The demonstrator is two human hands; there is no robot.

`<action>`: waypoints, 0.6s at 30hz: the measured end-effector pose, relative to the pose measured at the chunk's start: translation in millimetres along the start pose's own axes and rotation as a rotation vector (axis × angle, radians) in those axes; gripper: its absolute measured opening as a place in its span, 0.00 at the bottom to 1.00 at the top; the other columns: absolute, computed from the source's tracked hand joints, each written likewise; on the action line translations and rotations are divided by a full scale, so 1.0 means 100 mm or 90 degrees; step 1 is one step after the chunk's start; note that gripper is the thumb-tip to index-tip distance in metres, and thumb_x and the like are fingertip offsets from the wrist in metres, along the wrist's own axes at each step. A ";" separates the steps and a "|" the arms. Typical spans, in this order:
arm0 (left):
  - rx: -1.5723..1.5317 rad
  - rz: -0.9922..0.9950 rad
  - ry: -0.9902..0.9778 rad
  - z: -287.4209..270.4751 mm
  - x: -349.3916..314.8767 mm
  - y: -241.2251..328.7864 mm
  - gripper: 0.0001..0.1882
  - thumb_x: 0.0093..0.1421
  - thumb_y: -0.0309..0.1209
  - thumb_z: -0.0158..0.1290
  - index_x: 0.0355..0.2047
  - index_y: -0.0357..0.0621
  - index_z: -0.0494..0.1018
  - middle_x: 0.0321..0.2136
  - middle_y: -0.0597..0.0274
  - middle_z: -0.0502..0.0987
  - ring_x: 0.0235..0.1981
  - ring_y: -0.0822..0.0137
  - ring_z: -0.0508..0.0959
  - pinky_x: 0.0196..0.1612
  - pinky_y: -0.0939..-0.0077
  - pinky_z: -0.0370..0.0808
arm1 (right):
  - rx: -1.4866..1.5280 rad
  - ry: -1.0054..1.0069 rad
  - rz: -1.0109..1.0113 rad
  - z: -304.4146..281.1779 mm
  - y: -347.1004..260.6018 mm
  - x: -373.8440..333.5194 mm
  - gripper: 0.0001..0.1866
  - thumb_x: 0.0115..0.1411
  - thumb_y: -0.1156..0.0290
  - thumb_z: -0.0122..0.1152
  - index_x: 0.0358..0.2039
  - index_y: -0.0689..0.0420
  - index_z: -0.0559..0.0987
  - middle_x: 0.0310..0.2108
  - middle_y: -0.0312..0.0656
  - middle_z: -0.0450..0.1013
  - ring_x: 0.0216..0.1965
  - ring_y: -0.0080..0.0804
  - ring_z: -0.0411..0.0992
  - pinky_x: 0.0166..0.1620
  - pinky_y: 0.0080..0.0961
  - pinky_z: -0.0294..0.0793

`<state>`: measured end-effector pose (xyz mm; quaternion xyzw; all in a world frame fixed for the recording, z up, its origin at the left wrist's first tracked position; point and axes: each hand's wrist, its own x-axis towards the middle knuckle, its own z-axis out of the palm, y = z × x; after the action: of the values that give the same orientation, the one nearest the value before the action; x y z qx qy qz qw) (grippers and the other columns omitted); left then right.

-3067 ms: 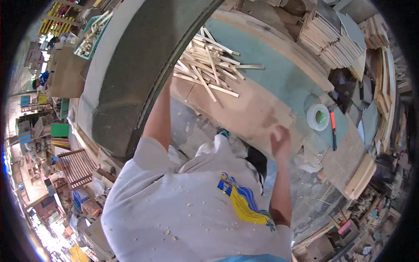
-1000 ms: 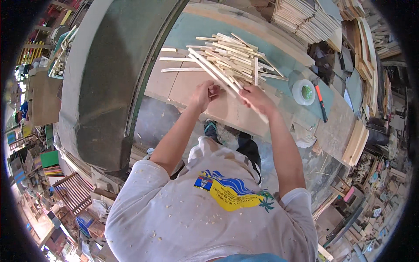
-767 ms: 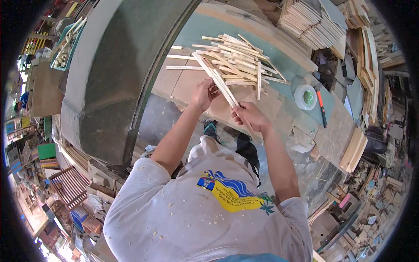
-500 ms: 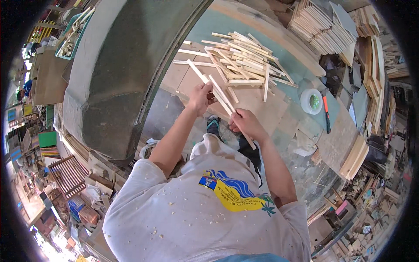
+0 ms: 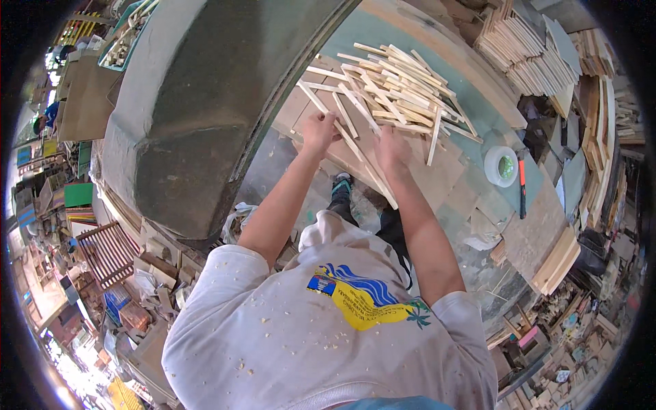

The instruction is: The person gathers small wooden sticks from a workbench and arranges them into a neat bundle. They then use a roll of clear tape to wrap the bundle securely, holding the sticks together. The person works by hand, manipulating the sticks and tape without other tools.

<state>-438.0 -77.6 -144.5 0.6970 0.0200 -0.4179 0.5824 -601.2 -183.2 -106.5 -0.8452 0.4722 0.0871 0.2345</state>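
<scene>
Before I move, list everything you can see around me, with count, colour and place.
Worktable: 1, teal and tan, ahead
Long wooden stick: 1, pale, across the table's near edge
Loose wooden sticks: many, pale, heaped on the table
Tub or roll: 1, white with green centre, table's right
Slim tool: 1, orange and black, right of that
Thin boards: many, pale, stacked upper right
Bulky casing: 1, grey-green, left
Crate: 1, teal, upper left
Slatted frame: 1, reddish-brown, far left
Other clutter: too small to count
T-shirt: 1, white, yellow-blue print, on you
Left hand: 1, bare, gripping the long stick
Right hand: 1, bare, at the heap's near side
</scene>
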 end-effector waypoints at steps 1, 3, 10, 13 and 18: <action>-0.013 -0.010 -0.006 -0.02 0.06 -0.04 0.16 0.68 0.35 0.53 0.39 0.29 0.75 0.28 0.56 0.77 0.26 0.64 0.82 0.31 0.67 0.87 | 0.003 -0.001 -0.005 0.03 0.02 0.04 0.16 0.62 0.59 0.61 0.45 0.55 0.78 0.47 0.52 0.77 0.48 0.53 0.77 0.51 0.48 0.76; 0.024 0.031 0.036 -0.05 0.13 -0.14 0.15 0.67 0.35 0.55 0.40 0.30 0.76 0.30 0.54 0.79 0.27 0.64 0.83 0.31 0.68 0.86 | 0.010 -0.001 -0.014 0.06 0.12 0.09 0.18 0.63 0.59 0.61 0.48 0.56 0.79 0.50 0.52 0.76 0.49 0.53 0.76 0.52 0.48 0.75; 0.143 0.067 0.091 0.06 0.28 -0.05 0.14 0.65 0.35 0.58 0.36 0.33 0.77 0.27 0.55 0.83 0.25 0.69 0.84 0.27 0.72 0.81 | 0.001 -0.023 -0.051 -0.15 0.15 0.04 0.21 0.63 0.56 0.60 0.50 0.55 0.78 0.48 0.51 0.77 0.50 0.51 0.76 0.54 0.47 0.75; 0.271 0.085 0.055 0.01 0.32 -0.07 0.14 0.65 0.37 0.58 0.32 0.35 0.78 0.24 0.56 0.83 0.22 0.69 0.84 0.26 0.72 0.81 | -0.067 0.005 -0.059 -0.04 0.12 0.08 0.21 0.62 0.54 0.61 0.50 0.55 0.78 0.46 0.50 0.78 0.50 0.50 0.76 0.53 0.46 0.75; 0.280 0.055 0.017 0.04 0.11 0.14 0.14 0.67 0.37 0.56 0.31 0.37 0.79 0.23 0.58 0.83 0.23 0.70 0.84 0.26 0.75 0.81 | -0.108 0.033 -0.088 -0.10 0.23 0.20 0.19 0.62 0.57 0.57 0.47 0.57 0.78 0.40 0.49 0.80 0.46 0.50 0.78 0.51 0.47 0.76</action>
<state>-425.8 -90.6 -140.5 0.8129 -0.0940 -0.3775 0.4334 -610.7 -213.3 -112.9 -0.8945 0.4099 0.0885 0.1552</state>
